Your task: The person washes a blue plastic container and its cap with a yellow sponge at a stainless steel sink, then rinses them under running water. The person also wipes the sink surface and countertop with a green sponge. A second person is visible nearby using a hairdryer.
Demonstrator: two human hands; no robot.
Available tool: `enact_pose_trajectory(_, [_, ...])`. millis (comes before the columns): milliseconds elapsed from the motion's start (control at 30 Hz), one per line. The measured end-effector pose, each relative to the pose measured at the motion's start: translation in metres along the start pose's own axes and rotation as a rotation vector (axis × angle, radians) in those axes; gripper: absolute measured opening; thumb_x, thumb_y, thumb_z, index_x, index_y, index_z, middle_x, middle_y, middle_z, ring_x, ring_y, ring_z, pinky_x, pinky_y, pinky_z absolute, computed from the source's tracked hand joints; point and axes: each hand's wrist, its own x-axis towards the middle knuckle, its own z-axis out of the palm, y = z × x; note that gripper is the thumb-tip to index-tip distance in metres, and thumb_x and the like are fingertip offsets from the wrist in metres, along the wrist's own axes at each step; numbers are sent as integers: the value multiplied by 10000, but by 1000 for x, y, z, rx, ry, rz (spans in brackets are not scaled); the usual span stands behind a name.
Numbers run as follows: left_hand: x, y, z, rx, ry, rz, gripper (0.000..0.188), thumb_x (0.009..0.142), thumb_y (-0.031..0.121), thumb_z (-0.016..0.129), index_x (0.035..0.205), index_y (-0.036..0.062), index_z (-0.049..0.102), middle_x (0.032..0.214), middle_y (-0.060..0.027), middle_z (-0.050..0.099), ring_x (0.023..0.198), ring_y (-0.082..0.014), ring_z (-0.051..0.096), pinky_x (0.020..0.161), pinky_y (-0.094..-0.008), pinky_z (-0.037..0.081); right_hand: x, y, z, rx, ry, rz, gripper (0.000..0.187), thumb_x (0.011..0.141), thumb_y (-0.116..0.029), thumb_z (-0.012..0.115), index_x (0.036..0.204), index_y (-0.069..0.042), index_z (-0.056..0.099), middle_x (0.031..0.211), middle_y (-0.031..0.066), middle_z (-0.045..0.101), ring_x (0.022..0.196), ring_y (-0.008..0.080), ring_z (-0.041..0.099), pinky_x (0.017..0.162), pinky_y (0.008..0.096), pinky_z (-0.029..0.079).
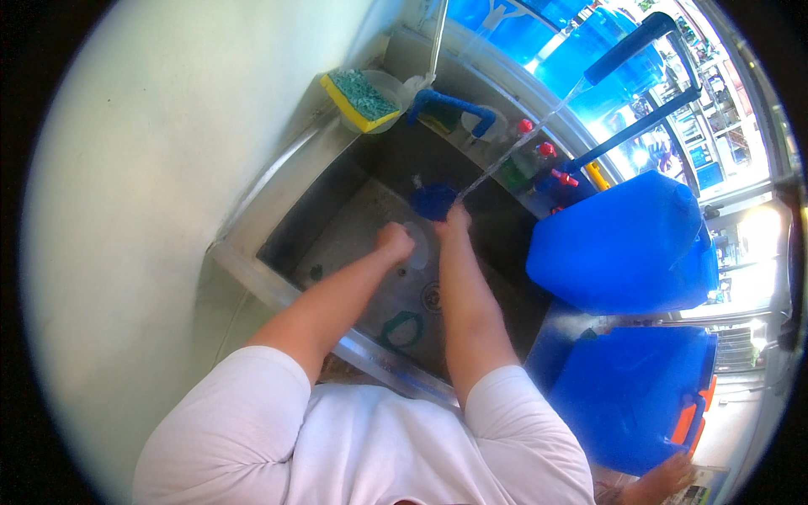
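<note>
Both my arms reach down into a metal sink (345, 210). My right hand (457, 220) is closed at the edge of a dark blue rounded object (432, 200), whose kind I cannot make out. A stream of water (505, 156) falls onto this hand from a blue pipe spout (619, 55). Beside it, my left hand (396, 242) is closed like a fist, next to a whitish translucent round thing (418, 250). Whether its fingers grip that thing is hidden.
A green coil (402, 329) lies near the drain (431, 296). A yellow-green sponge (360, 97) rests on a bowl at the back left corner. Blue jugs (623, 248) (627, 391) stand at the right, by red valve handles (545, 150). Another person's hand (665, 478) shows at lower right.
</note>
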Motion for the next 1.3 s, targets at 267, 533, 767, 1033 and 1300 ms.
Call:
enact_pose_trajectory(267, [6,-7,-1,-72,82,-79,248,798,195,642,1005,118,755,1069,-157,704,994,-340,679,861,-433,532,-51,-11,-3,-668,19,-205,448,867,-142,704,1251,18,536,1165,165,618,939,328,655,769,479,556])
enact_pose_trajectory(533, [24,-5,10,-137,-76,-106,387,853,340,628,1084,44,722,1098,-202,693,999,-351,678,852,-442,523,-24,-22,-12,-636,14,-179,391,885,-122,629,1239,27,553,1129,181,624,940,314,669,709,466,582])
enact_pose_trajectory(767, [35,54,-17,-840,-12,-376,694,936,588,508,1231,-34,603,1229,-200,604,1056,-341,638,654,-458,608,-55,-37,-19,-914,-98,-329,426,876,-159,627,1249,36,565,1148,234,624,953,337,665,784,453,568])
enact_pose_trajectory(1033, [53,54,12,-657,36,-124,642,918,539,586,1111,-69,661,1028,-202,696,915,-311,684,739,-397,550,-77,-37,-20,-2121,-240,-1122,585,924,-323,569,1410,-23,438,1495,236,378,1375,375,399,1140,547,284])
enact_pose_trajectory(1300, [105,35,33,-327,10,-30,511,950,425,575,1032,-67,686,883,-191,710,818,-332,693,756,-434,532,-90,-62,-37,-2234,-569,-994,652,902,-272,557,1487,-67,352,1543,170,332,1451,353,254,1190,552,144])
